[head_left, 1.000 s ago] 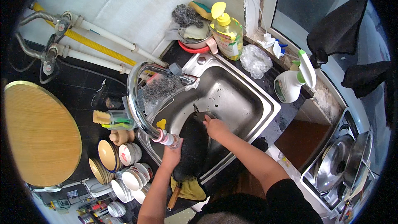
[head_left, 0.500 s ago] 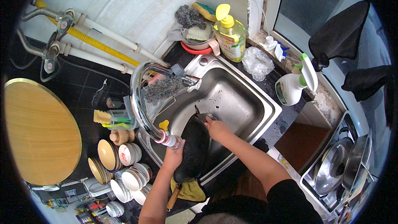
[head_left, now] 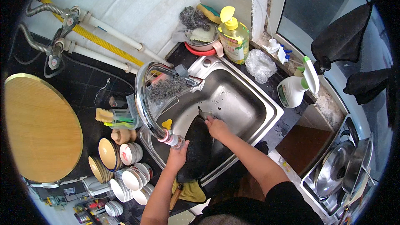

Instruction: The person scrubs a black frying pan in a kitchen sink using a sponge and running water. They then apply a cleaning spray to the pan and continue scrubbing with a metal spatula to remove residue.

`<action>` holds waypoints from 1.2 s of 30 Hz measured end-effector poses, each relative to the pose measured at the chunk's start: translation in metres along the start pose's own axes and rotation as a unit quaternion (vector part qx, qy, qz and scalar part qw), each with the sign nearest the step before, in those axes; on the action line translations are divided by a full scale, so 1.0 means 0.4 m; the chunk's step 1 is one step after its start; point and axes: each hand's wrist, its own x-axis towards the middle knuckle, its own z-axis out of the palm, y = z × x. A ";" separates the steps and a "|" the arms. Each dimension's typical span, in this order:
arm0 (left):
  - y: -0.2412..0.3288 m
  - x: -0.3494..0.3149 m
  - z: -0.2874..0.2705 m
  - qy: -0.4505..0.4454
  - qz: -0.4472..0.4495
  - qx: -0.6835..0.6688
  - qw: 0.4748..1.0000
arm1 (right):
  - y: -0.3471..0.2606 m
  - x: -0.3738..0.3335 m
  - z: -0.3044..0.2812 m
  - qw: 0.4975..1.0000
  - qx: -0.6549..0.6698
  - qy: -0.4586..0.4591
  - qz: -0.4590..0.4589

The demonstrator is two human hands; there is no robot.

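A black wok [head_left: 197, 143] stands tilted in the steel sink [head_left: 246, 110], its wooden handle [head_left: 176, 197] over the near edge. My left hand [head_left: 178, 157] is closed on the wok's left side, just below the faucet nozzle [head_left: 177, 142]. At its far rim, my right hand [head_left: 217, 127] pinches a small flat greyish piece [head_left: 203, 115] against the dark surface; its kind is not clear. Dark flakes lie on the sink bottom near that hand. A yellow-green cloth [head_left: 193, 191] lies under the wok by the handle.
The curved faucet [head_left: 141, 96] arches over the sink's left side. Behind stand a yellow-pump soap bottle [head_left: 234, 43] and a bowl of scrubbers [head_left: 202, 41]. A spray bottle [head_left: 291, 89] is at right. Stacked bowls [head_left: 133, 179] and a round wooden board [head_left: 41, 127] sit left.
The right hand and its flat piece have shifted slightly away and to the left along the wok's rim. The left hand keeps its hold. The whole view has moved a little.
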 end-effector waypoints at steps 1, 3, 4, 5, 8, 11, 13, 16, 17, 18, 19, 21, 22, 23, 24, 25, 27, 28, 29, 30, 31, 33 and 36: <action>0.003 0.002 -0.008 -0.013 -0.024 -0.006 1.000 | -0.010 -0.017 -0.028 1.000 -0.007 -0.018 -0.023; 0.033 0.001 -0.017 -0.024 -0.054 -0.021 0.998 | -0.015 -0.059 -0.044 0.998 -0.002 -0.054 -0.029; 0.035 0.002 -0.015 -0.007 -0.031 -0.027 0.999 | -0.021 -0.087 -0.053 0.997 0.001 -0.071 -0.032; 0.035 0.002 -0.014 0.012 -0.009 -0.034 0.999 | -0.044 -0.133 -0.080 0.997 0.008 -0.072 -0.031; 0.013 0.007 0.003 0.011 0.024 -0.014 1.000 | -0.034 -0.199 -0.126 0.992 0.063 -0.080 -0.071; 0.021 -0.005 0.026 -0.005 0.037 0.037 0.999 | 0.022 -0.214 -0.110 0.982 0.182 -0.045 0.036; 0.030 -0.011 0.041 -0.022 0.014 0.051 0.998 | 0.061 -0.224 -0.118 0.950 0.297 -0.029 0.095; 0.029 -0.023 0.050 -0.004 0.030 0.018 0.999 | 0.079 -0.261 -0.140 0.962 0.255 0.057 0.083; 0.030 -0.024 0.046 -0.004 0.048 0.022 0.999 | 0.081 -0.271 -0.148 0.958 0.265 0.090 0.071; 0.034 -0.030 0.037 -0.006 0.052 0.030 0.998 | 0.078 -0.278 -0.162 0.951 0.292 0.074 0.073; 0.037 -0.036 0.032 -0.010 0.056 0.037 0.998 | 0.074 -0.289 -0.175 0.943 0.319 0.058 0.077; 0.049 -0.056 0.015 -0.013 0.059 0.038 0.997 | 0.048 -0.311 -0.198 0.920 0.384 0.039 0.073; 0.061 -0.065 0.003 -0.015 0.061 0.033 0.997 | 0.046 -0.315 -0.200 0.917 0.389 0.046 0.079; 0.074 -0.078 -0.009 -0.017 0.064 0.029 0.997 | 0.052 -0.315 -0.195 0.914 0.394 0.053 0.084; 0.089 -0.092 -0.018 -0.018 0.067 0.023 0.997 | 0.057 -0.316 -0.191 0.911 0.399 0.059 0.089; 0.107 -0.091 -0.014 -0.024 0.076 0.018 0.997 | 0.068 -0.312 -0.197 0.908 0.401 0.072 0.099; 0.114 -0.102 -0.004 -0.013 0.115 0.006 0.993 | 0.087 -0.313 -0.191 0.894 0.430 0.092 0.082; 0.137 -0.099 -0.002 -0.028 0.119 0.003 0.993 | 0.091 -0.311 -0.201 0.887 0.444 0.098 0.083; 0.172 -0.113 -0.024 -0.034 0.120 -0.001 0.992 | 0.070 -0.318 -0.209 0.879 0.460 0.093 0.079; 0.194 -0.124 -0.039 -0.042 0.122 -0.006 0.992 | 0.070 -0.316 -0.208 0.879 0.460 0.099 0.082; 0.203 -0.127 -0.041 -0.033 0.139 -0.014 0.990 | 0.068 -0.315 -0.214 0.875 0.465 0.109 0.082; 0.233 -0.142 -0.060 -0.046 0.138 -0.033 0.989 | 0.056 -0.321 -0.235 0.879 0.454 0.125 0.074; 0.264 -0.157 -0.079 -0.054 0.155 -0.044 0.985 | 0.036 -0.324 -0.279 0.897 0.418 0.140 0.039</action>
